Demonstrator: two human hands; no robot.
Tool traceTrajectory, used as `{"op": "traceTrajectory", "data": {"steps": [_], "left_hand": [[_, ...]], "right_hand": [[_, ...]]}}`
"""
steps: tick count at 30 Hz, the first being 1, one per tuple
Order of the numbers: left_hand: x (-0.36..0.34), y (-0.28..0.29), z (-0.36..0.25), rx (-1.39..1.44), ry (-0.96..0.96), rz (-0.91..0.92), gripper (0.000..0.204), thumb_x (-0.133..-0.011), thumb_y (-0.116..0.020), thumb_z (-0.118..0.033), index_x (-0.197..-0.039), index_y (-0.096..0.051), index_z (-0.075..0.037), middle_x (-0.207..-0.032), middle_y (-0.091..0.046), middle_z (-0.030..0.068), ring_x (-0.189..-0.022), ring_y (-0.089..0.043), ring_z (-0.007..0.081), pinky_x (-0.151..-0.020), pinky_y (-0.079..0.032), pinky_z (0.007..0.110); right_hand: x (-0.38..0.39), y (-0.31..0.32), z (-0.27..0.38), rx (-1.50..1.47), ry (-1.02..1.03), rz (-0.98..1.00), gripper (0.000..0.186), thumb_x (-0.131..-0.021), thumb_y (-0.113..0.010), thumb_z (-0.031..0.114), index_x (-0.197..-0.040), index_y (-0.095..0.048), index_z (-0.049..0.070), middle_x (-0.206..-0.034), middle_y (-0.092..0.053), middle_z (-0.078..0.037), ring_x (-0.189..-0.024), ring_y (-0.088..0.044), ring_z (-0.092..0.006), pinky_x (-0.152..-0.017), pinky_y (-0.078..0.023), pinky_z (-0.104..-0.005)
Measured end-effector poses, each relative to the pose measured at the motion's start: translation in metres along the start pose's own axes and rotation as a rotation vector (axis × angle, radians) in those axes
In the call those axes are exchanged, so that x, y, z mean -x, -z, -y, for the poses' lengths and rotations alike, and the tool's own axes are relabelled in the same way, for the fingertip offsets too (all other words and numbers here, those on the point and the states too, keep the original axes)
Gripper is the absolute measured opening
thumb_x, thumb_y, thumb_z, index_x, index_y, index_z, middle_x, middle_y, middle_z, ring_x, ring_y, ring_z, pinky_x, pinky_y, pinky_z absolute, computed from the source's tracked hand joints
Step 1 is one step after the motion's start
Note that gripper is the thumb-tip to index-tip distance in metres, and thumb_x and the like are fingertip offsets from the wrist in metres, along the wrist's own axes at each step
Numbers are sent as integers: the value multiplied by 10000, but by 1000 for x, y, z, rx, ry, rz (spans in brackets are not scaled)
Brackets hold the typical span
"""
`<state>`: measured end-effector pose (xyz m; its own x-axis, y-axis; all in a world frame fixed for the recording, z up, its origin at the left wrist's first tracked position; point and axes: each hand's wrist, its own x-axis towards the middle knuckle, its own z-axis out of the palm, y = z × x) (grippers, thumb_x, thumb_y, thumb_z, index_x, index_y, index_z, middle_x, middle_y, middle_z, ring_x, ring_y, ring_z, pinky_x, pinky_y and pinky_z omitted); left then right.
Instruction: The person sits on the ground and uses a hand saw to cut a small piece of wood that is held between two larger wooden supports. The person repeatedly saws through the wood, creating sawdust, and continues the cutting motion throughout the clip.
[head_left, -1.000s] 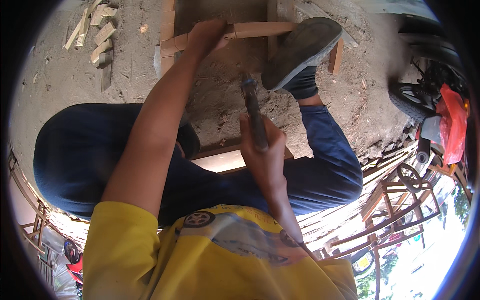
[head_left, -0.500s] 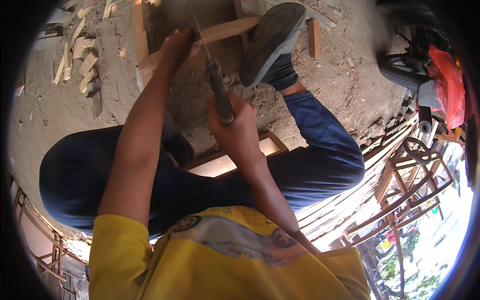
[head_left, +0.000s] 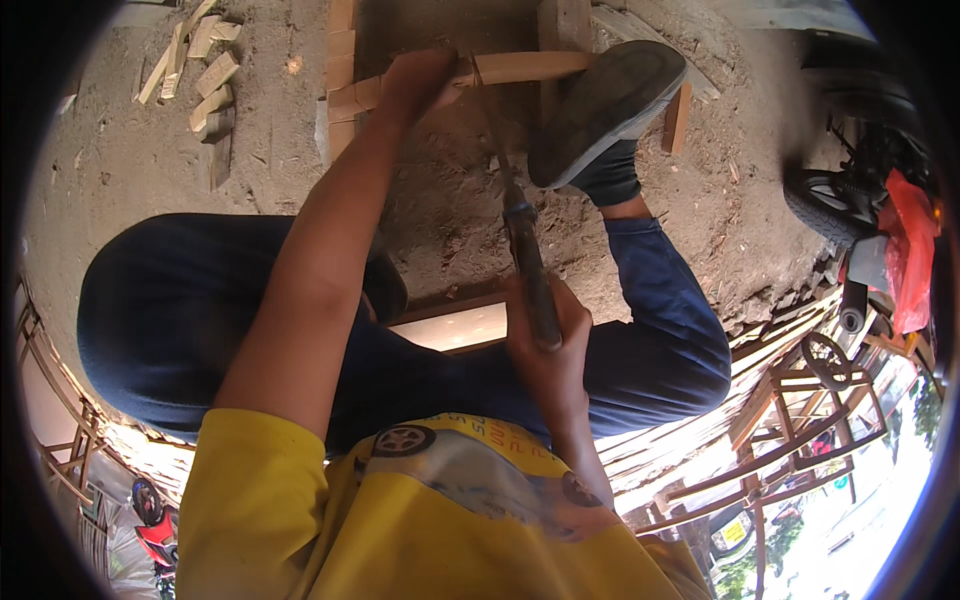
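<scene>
My right hand [head_left: 550, 335] is closed around the dark handle of a handsaw [head_left: 524, 245]. The narrow blade points away from me, and its far end meets a pale wooden strip [head_left: 520, 68]. Just left of the blade, my left hand [head_left: 422, 78] grips this strip. The strip's right end lies at the sole of my shoe [head_left: 615, 110], where the shoe partly hides it. Wooden blocks [head_left: 341, 72] lie under the left part of the strip, and another timber [head_left: 563, 30] is under its right part.
Several wood offcuts [head_left: 212, 78] lie on the dirt ground at the far left. A reddish wood piece [head_left: 677, 118] rests beside my shoe. To the right is a motorcycle wheel [head_left: 828, 205] with a red plastic bag [head_left: 908, 250]. A wooden frame [head_left: 815, 430] and stacked slats stand nearer.
My right hand has drawn the saw back toward me, and more of the blade lies on the near side of the strip. My left hand still holds the strip. The whole view has shifted.
</scene>
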<state>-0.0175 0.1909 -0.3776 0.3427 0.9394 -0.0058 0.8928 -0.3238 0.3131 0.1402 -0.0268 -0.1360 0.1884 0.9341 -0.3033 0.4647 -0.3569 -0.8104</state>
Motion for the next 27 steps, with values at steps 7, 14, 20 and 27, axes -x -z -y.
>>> {"op": "traceTrajectory", "data": {"steps": [7,14,20,27], "left_hand": [[1,5,-2,102,35,39,294,-707,-709,-203,-944,-642,-43,-807,-679,175,-793,-683,343,-700,-549,452],[8,5,-10,59,9,-39,263,-705,-704,-201,-915,-667,-47,-828,-687,170,-809,-688,336,-697,-552,447],[0,6,-1,56,44,77,291,-696,-727,-210,-933,-671,-50,-847,-688,166,-808,-686,342,-711,-557,437],[6,19,-10,100,89,72,273,-720,-732,-212,-942,-672,-63,-867,-691,162,-854,-683,327,-738,-554,431]], "right_hand": [[-48,-27,0,-39,-64,55,166,-904,-621,67,-764,-576,-12,-567,-455,-1,-544,-376,-37,-469,-332,-275],[8,-2,-8,33,47,-24,154,-909,-619,76,-788,-585,-12,-574,-457,4,-562,-387,-33,-478,-330,-267],[-54,-42,-10,20,0,66,142,-900,-590,71,-792,-568,-19,-577,-531,-76,-521,-512,-109,-481,-401,-303],[-2,-15,-49,66,159,-8,220,-914,-623,106,-740,-566,-16,-573,-476,-6,-544,-412,-37,-463,-320,-261]]}}
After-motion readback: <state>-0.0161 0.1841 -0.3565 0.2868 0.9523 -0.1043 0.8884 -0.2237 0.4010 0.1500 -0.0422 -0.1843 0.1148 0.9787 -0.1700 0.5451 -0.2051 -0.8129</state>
